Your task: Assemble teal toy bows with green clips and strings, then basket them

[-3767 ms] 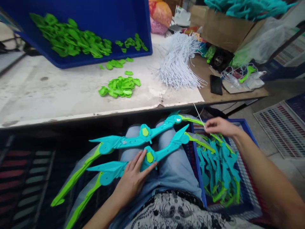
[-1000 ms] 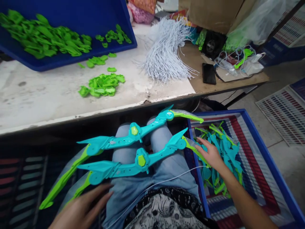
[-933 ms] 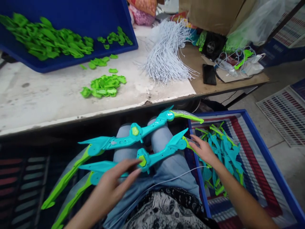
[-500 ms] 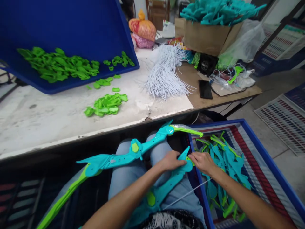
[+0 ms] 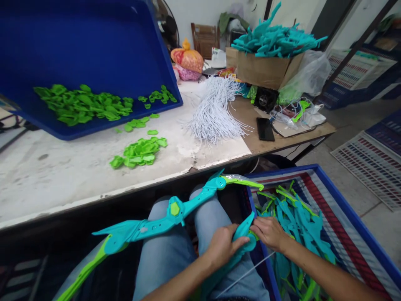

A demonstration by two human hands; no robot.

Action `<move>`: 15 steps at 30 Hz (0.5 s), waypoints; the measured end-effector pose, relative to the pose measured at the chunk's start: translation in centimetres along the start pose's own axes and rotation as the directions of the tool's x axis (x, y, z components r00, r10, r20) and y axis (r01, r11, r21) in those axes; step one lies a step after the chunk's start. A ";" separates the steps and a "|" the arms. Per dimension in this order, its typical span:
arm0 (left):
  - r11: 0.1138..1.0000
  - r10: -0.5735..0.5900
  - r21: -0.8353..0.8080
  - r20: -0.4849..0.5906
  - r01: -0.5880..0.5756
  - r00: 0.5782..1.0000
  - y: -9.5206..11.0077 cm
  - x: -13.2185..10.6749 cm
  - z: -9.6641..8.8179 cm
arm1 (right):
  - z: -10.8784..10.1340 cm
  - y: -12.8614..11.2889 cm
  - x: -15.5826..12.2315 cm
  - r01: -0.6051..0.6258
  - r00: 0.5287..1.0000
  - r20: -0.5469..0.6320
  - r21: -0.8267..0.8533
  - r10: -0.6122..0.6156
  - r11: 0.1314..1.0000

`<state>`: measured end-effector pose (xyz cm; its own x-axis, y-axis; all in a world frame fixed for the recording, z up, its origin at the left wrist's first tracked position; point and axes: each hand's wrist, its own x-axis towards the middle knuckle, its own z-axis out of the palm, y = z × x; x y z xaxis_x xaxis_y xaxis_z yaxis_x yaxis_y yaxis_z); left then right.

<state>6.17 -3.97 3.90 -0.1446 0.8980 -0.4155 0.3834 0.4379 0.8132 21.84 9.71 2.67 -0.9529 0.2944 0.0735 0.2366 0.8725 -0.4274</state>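
Note:
My left hand (image 5: 222, 244) is closed around the teal body of a toy bow (image 5: 245, 230) on my lap, its thumb lying across the part near the round joint. My right hand (image 5: 270, 233) pinches the green limb (image 5: 254, 235) at that joint, mostly hidden by the fingers. A white string (image 5: 246, 274) runs slantwise below the right wrist. My left forearm covers much of the held bow. Another toy bow (image 5: 163, 220), teal with green limbs and a green centre piece (image 5: 174, 208), lies across my knees, apart from my hands.
At my right, a blue-rimmed crate (image 5: 341, 211) holds several teal and green bows. The table (image 5: 78, 175) carries green pieces (image 5: 140, 151), a bundle of white strings (image 5: 216, 113), a phone (image 5: 265, 128) and a cardboard box (image 5: 260, 69) of teal parts. A blue bin (image 5: 94, 42) leans at the left.
The view has tilted up, so the table and my lap sit lower in the picture. Both hands keep their hold on the bow, whose middle is now more hidden behind my left forearm.

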 end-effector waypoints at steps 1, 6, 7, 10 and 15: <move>1.000 -0.004 0.015 0.000 0.004 1.000 0.2 -0.3 0.1 | -0.2 0.1 0.1 -0.035 0.999 0.006 0.049 0.035 0.998; 0.992 -0.039 0.119 0.096 0.027 0.995 1.3 -0.5 -1.8 | -4.8 2.3 5.9 -0.190 0.947 -0.248 0.089 0.206 0.978; 0.988 -0.039 0.153 0.103 0.023 0.994 1.4 -0.5 -2.5 | -6.2 3.0 8.3 -0.202 0.925 -0.320 0.048 0.207 0.978; 0.969 -0.035 0.248 0.122 0.004 0.992 1.6 -0.3 -4.2 | -9.9 5.3 16.8 -0.335 0.889 -0.373 -0.138 0.264 0.932; 0.939 -0.008 0.343 0.118 -0.033 0.993 1.1 -0.9 -3.3 | -12.7 7.7 27.2 -0.478 0.867 -0.299 -0.271 0.399 0.835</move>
<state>3.73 -4.21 6.51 -0.0394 0.8832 -0.4673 0.6777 0.3673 0.6370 0.19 29.35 12.84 -0.6744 0.7203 0.1625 0.7050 0.6935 -0.1484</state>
